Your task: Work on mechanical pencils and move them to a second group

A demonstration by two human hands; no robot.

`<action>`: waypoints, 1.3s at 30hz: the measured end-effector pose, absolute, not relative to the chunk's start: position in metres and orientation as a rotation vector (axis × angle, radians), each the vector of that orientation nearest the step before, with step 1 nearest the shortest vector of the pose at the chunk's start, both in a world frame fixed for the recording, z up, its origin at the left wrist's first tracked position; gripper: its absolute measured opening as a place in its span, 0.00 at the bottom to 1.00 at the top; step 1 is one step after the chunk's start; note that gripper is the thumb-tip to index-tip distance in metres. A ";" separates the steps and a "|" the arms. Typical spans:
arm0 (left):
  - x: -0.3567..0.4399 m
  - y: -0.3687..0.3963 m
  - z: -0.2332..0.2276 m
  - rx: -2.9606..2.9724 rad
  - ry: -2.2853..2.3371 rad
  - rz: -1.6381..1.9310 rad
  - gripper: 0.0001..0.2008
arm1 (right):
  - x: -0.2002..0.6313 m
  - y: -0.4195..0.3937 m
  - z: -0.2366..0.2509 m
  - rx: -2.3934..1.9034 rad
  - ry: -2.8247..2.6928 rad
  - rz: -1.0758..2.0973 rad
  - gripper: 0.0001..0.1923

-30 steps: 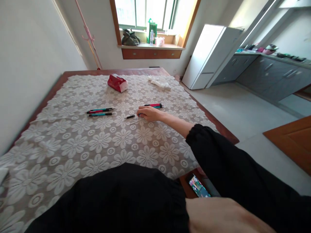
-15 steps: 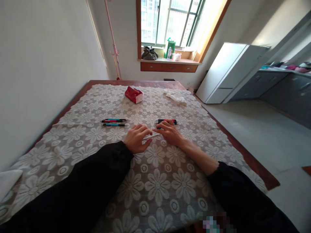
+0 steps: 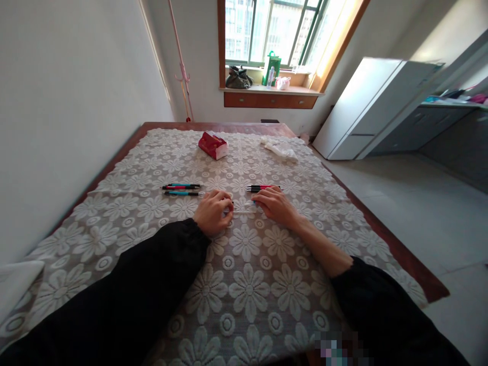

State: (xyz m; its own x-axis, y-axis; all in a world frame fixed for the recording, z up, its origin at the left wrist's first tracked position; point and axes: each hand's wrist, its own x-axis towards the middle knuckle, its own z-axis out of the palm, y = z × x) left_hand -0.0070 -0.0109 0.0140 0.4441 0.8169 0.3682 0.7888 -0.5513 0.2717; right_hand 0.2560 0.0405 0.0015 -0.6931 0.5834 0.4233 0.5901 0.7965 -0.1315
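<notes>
My left hand [image 3: 214, 212] is closed near the middle of the table, thumb and fingers pinched together. A tiny dark tip shows at its fingertips; the rest of what it holds is hidden. My right hand [image 3: 275, 206] is closed too, palm down, with a small blue piece [image 3: 254, 202] at its fingertips. Between the hands lies a thin, pale, see-through rod [image 3: 244, 211], its left end close to my left fingers. Several pens [image 3: 183, 187] in teal, red and black lie left of my left hand. Just beyond my right hand are black and red pens [image 3: 259, 187], partly covered by it.
A floral lace tablecloth [image 3: 247, 287] covers the wooden table. Towards the far side sit a red tissue pack [image 3: 212, 145] and a crumpled white plastic bag [image 3: 281, 151]. A white wall stands close on the left; a white fridge [image 3: 362, 107] is at the right.
My left fingers have drawn together into a pinch. My right hand has moved slightly away from the left, and the pale rod now shows more clearly between them. The view has shifted slightly.
</notes>
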 end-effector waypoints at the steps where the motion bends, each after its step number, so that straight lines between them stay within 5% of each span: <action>1: -0.007 -0.011 0.015 2.620 1.451 0.719 0.04 | 0.257 0.041 0.001 -0.889 -2.525 -0.012 0.12; 10: -0.011 -0.006 0.011 2.609 1.467 0.815 0.08 | 0.249 0.030 0.009 -0.719 -2.514 -0.083 0.16; 14: -0.012 -0.002 0.004 2.653 1.432 0.768 0.12 | 0.240 0.023 0.007 -0.663 -2.564 -0.107 0.08; 39: -0.011 -0.004 0.003 2.640 1.450 0.817 0.06 | 0.253 0.022 0.021 -0.872 -2.616 -0.169 0.04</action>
State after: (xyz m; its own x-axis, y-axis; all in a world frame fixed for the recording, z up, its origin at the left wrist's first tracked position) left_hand -0.0106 -0.0039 0.0033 0.4314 0.7913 0.4333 0.7803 -0.5683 0.2609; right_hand 0.2531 0.0222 0.0209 -0.7368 0.5538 0.3878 0.5991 0.8007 -0.0052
